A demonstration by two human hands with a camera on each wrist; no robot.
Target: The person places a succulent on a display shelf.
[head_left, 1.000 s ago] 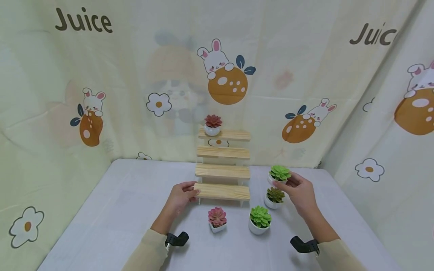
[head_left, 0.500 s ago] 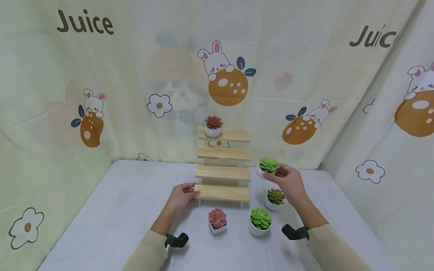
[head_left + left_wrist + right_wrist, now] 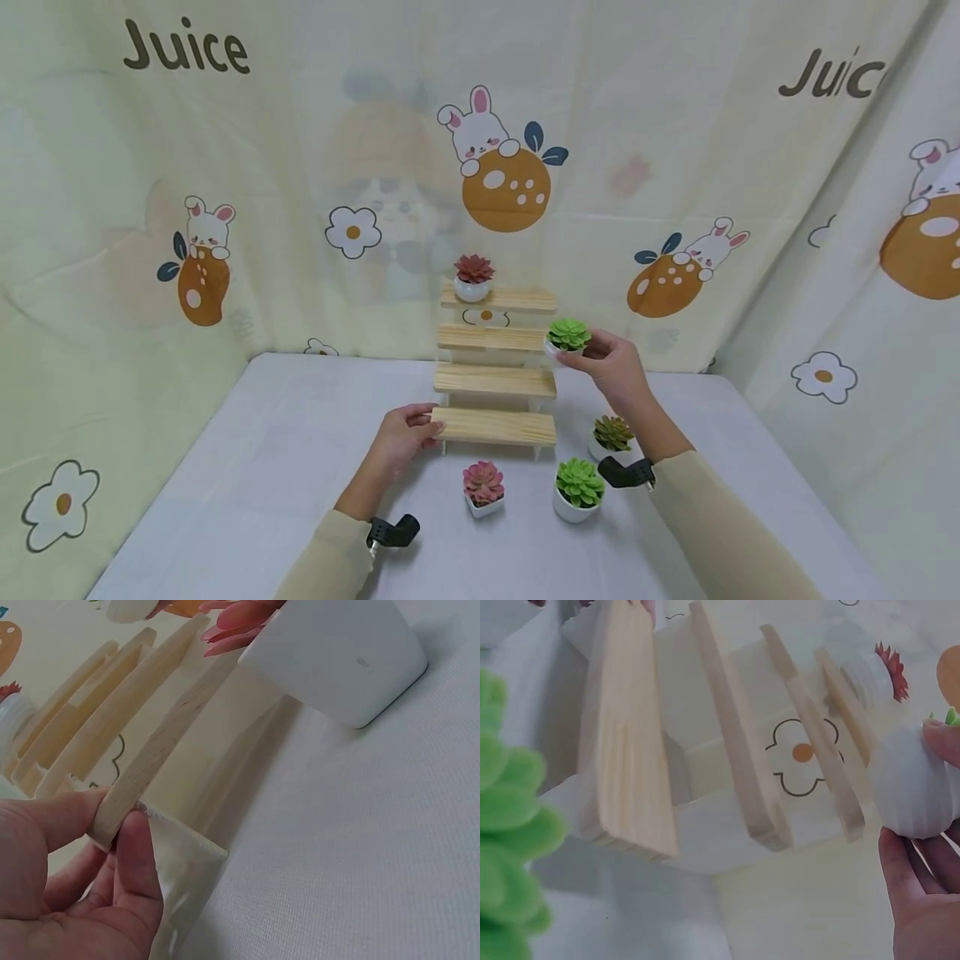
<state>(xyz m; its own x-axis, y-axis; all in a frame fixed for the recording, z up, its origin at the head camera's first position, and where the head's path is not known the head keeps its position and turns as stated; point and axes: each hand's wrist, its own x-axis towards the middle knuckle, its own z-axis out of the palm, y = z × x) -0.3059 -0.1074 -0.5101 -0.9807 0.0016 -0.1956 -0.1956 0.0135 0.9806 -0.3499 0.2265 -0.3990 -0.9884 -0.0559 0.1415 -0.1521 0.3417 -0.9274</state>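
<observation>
A stepped wooden shelf stand with white side supports stands at the back middle of the table. My left hand pinches the left end of its lowest board between thumb and fingers, as the left wrist view hand also shows. In my right hand is a potted green succulent, raised off the table beside the right end of the second board from the top. The right wrist view shows its ribbed white pot gripped by thumb and fingers. A red succulent sits at the left of the top board.
In front of the stand are a pink succulent in a square white pot and a bright green succulent in a round pot. A darker green succulent stands at the right, partly behind the right forearm. A printed curtain hangs behind.
My right hand has carried the green succulent leftward and up, from the table's right side to the stand's second board from the top. The left hand keeps its place on the lowest board.
</observation>
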